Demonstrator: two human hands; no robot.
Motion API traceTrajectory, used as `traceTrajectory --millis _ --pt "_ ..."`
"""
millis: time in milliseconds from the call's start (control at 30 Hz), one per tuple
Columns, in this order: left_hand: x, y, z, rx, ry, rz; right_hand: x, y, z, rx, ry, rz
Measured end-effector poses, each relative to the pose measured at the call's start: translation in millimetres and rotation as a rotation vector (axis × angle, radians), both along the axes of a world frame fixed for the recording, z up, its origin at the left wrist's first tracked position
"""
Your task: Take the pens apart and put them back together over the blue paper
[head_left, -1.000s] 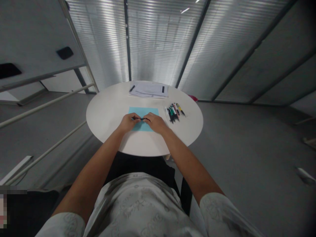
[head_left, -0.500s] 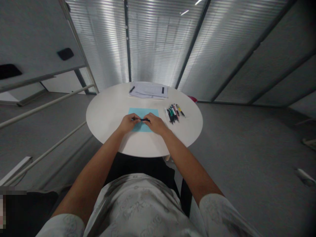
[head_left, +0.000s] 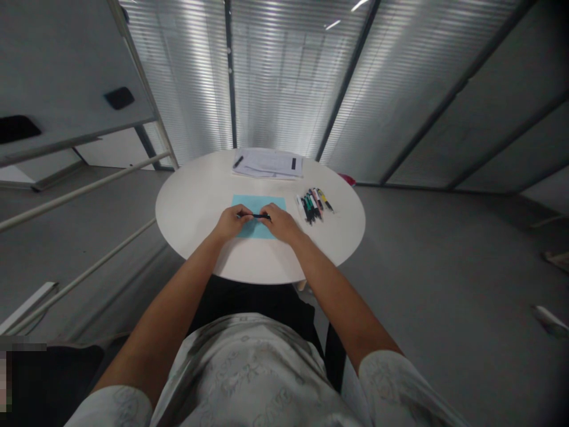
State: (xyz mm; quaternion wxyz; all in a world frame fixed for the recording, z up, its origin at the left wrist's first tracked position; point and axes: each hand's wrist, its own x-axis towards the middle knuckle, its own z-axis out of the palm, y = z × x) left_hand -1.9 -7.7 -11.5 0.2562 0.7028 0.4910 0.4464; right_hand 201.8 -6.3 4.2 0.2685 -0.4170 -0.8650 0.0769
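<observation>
A dark pen point(head_left: 258, 216) is held level between my two hands, above a light blue sheet of paper point(head_left: 255, 232). The fingers of my left hand point(head_left: 233, 221) are closed on its left end. My right hand point(head_left: 280, 222) pinches its right end. The fingers cover both ends of the pen, so its tip and cap cannot be made out. Both hands are over the blue sheet and hide parts of its left and right sides.
Several pens and markers point(head_left: 311, 205) lie in a bunch to the right of the blue sheet. A stack of white papers point(head_left: 269, 163) with dark items on it is at the far side of the round white table point(head_left: 191, 204). A whiteboard frame point(head_left: 89, 185) stands at the left.
</observation>
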Motion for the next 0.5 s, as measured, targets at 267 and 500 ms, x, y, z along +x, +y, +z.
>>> traceTrajectory --millis 267,500 --pt "-0.6 1.8 -3.5 -0.01 -0.025 -0.006 -0.2 0.1 1.6 -0.005 -0.022 0.016" --pt "-1.0 0.9 -1.8 -0.007 -0.012 0.007 -0.3 -0.2 2.2 0.0 -0.001 -0.014"
